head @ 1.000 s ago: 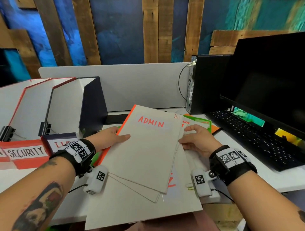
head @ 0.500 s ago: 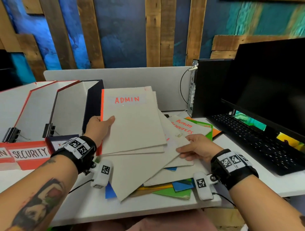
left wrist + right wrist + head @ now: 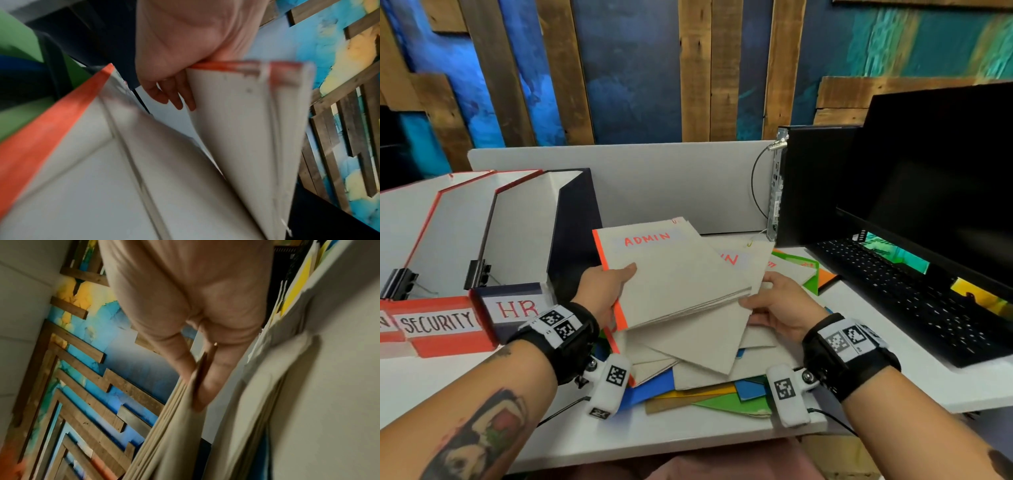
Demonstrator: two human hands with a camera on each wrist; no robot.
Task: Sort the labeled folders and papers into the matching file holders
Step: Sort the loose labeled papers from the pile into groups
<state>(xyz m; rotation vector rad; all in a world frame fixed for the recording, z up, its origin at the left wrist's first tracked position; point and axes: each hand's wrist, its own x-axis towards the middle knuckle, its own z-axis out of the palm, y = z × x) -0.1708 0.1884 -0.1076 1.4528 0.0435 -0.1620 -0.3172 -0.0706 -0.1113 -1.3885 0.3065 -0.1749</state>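
A grey folder marked ADMIN (image 3: 671,274) with an orange spine is held tilted above a heap of folders (image 3: 709,353). My left hand (image 3: 607,282) grips its orange edge, thumb on top; the left wrist view shows the fingers (image 3: 176,95) curled under the ADMIN folder (image 3: 246,129). My right hand (image 3: 774,298) pinches the folder's lower right corner, and the right wrist view shows thumb and finger either side of the folder edges (image 3: 185,402). Three file holders stand at left: one marked HR (image 3: 517,308), one marked SECURITY (image 3: 438,322), and a third whose label (image 3: 385,325) is cut off.
A black monitor (image 3: 935,192) and keyboard (image 3: 914,294) fill the right of the desk, with a small black computer (image 3: 815,185) behind. Coloured folders, blue, green and yellow (image 3: 722,394), poke out under the heap. A grey divider panel (image 3: 671,181) backs the desk.
The ADMIN folder, raised to the left half a second ago, has come back down toward the heap. My right hand has left the heap and now pinches the folder's corner.
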